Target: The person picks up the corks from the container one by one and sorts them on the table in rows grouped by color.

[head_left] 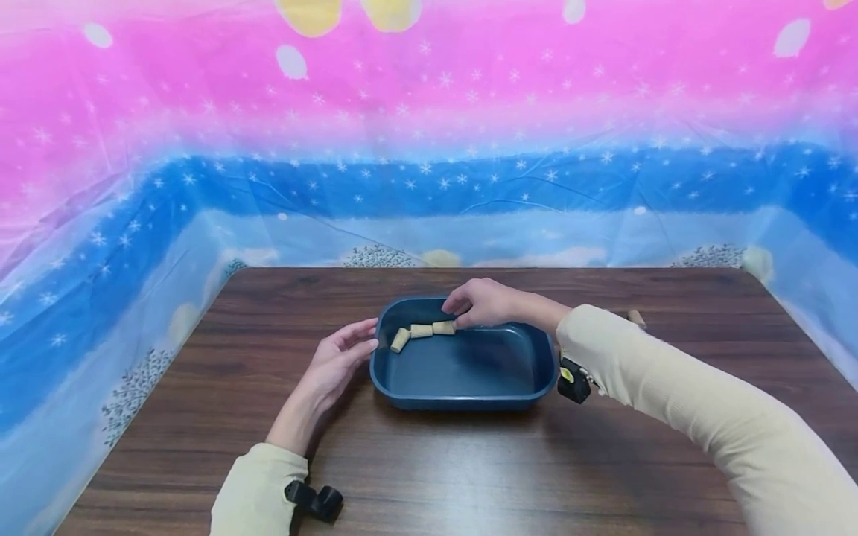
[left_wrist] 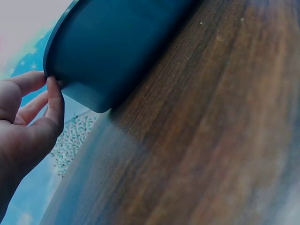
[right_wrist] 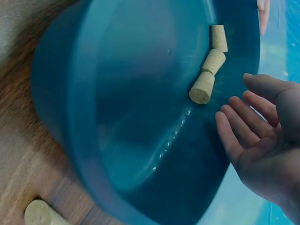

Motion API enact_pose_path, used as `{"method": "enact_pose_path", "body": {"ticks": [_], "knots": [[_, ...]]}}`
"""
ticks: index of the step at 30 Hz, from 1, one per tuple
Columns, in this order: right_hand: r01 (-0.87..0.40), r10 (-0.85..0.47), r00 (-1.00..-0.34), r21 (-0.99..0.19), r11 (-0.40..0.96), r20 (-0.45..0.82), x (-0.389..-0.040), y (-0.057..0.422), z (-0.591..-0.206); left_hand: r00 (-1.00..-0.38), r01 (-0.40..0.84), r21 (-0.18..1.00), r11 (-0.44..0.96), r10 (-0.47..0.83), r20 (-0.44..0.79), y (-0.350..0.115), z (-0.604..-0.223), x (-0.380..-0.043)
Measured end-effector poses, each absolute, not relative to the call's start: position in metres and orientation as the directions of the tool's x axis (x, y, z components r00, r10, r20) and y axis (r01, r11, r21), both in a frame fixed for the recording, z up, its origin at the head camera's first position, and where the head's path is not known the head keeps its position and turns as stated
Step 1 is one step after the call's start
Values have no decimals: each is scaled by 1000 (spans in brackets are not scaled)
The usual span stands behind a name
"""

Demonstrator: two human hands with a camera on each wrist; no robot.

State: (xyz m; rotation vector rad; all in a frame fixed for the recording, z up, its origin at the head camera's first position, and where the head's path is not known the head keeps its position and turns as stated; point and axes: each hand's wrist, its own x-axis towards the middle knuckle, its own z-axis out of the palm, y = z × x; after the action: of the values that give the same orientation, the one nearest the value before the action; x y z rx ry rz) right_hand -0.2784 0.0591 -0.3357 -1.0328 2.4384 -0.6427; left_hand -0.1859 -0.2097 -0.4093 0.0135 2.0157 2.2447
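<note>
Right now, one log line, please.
left grip: touching blue rectangular tub; right grip: empty; tan tapered corks: three in tub, one on brown table

No legible txt; no nos.

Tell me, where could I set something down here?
Bare tabletop lies in front of the blue tub, between the two sleeves. Inside, the floor is bare from the three corks to the right end. It's crowded at the tub's back left: corks along the wall, the right grip near them, the left grip at the rim.
</note>
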Motion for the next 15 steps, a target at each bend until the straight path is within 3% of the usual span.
{"method": "enact_pose_path", "body": {"ticks": [7, 15], "knots": [[-539, -732, -641, -542, 644, -231, -279, 50, -343, -993, -84, 991, -105, 90, -74, -209, -409, -186], [-614, -754, -599, -450, 649, -269, -274, 45, -348, -993, -86, 990, -109, 91, -76, -209, -409, -186]]}}
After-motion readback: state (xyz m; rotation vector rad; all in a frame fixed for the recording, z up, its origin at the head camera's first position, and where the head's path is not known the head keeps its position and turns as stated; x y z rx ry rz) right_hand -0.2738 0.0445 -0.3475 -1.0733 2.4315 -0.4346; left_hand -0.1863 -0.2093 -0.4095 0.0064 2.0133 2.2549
